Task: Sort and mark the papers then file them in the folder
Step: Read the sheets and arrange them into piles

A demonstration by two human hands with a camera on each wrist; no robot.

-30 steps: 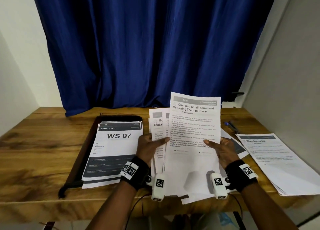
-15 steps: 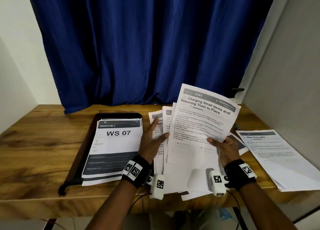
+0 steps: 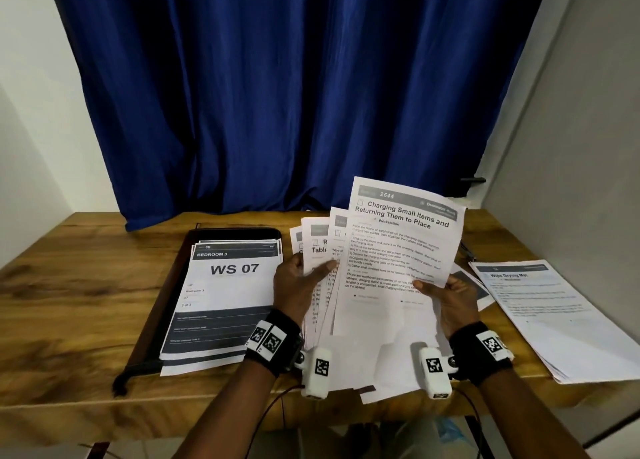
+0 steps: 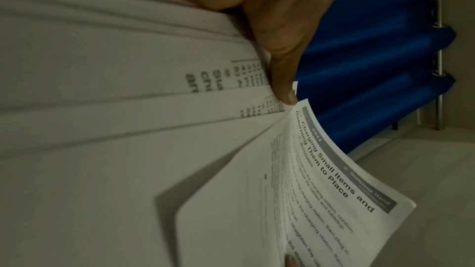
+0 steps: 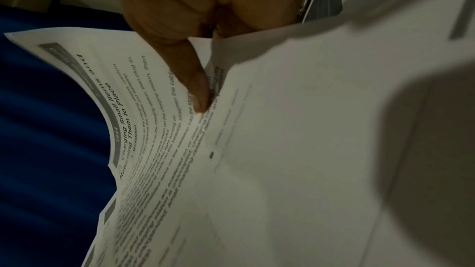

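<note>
I hold a fan of printed sheets upright over the table's middle. My left hand (image 3: 304, 278) grips the fanned papers (image 3: 320, 251) from the left, its thumb (image 4: 281, 72) lying across their faces. My right hand (image 3: 446, 292) pinches the front sheet (image 3: 398, 247), headed "Charging Small Items and Returning Them to Place", with the thumb (image 5: 196, 86) on its printed side. That sheet (image 4: 334, 190) tilts to the right, away from the fan. A dark open folder (image 3: 166, 285) lies at the left with a "WS 07" stack (image 3: 228, 296) on it.
A second paper pile headed "Wipe Drying Mat" (image 3: 547, 306) lies at the right end of the wooden table (image 3: 69, 303). A pen (image 3: 465, 249) lies behind the held sheets. A blue curtain (image 3: 294, 95) hangs behind the table, and a grey wall stands at the right.
The front sheet has swung rightward and tilted away from the others. The papers in my left hand have spread into a wider fan, showing more headings.
</note>
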